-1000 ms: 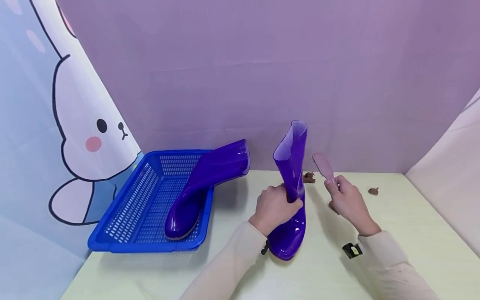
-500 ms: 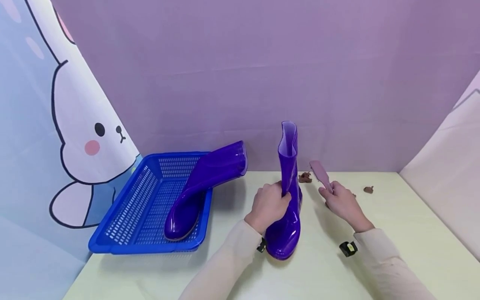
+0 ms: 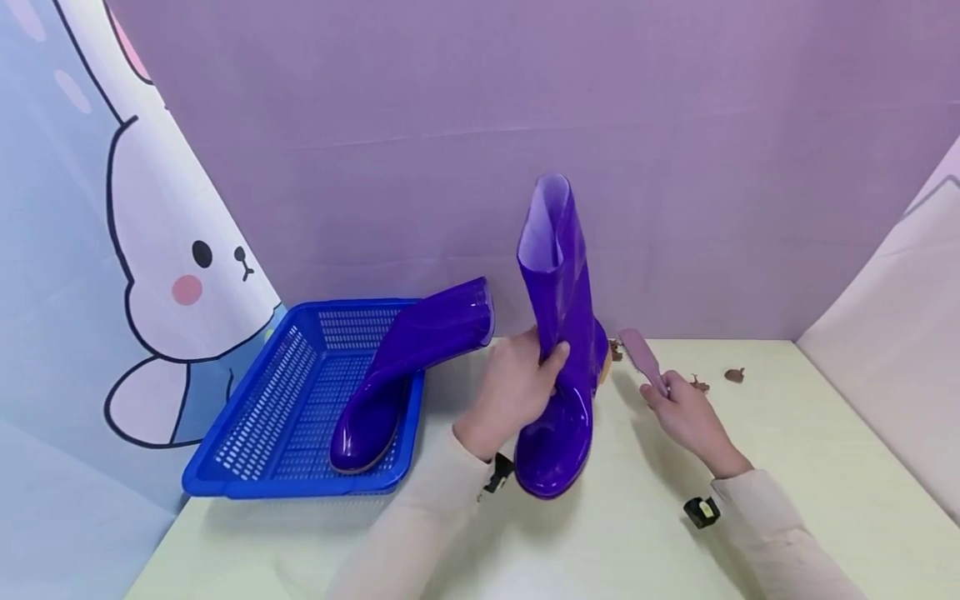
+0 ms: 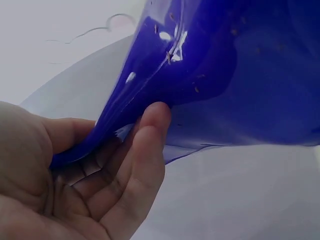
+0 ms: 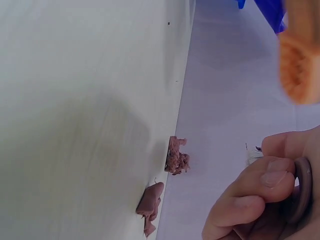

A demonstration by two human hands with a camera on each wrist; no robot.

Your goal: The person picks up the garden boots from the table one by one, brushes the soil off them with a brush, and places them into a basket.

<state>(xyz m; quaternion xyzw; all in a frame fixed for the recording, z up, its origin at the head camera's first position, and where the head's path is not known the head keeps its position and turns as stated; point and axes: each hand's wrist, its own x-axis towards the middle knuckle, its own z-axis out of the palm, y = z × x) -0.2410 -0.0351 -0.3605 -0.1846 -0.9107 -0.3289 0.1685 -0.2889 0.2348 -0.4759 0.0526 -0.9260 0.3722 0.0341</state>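
My left hand [image 3: 510, 387] grips a glossy purple rain boot [image 3: 573, 321] at the ankle, thumb at its front; small brown specks dot the boot [image 4: 210, 65] in the left wrist view. Tilted above the table, the boot has its opening up, its toe toward me, and a tan heel [image 3: 606, 367] showing. In my right hand [image 3: 693, 421] is a pink, flat-headed brush [image 3: 640, 354], held by its handle just right of the boot. White bristles [image 5: 253, 154] and a looped handle end [image 5: 303, 187] appear in the right wrist view. Most of the bristles are hidden.
A blue perforated basket [image 3: 296, 487] stands at left, with a second purple boot [image 3: 382, 392] leaning over its right rim. Several brown, mud-like lumps [image 3: 735, 375] lie along the table's back edge, before the purple cloth backdrop [image 3: 480, 150].
My left hand has raised the boot and brought it leftward, tilting it so its heel shows. My right hand has shifted only slightly, still holding the brush.
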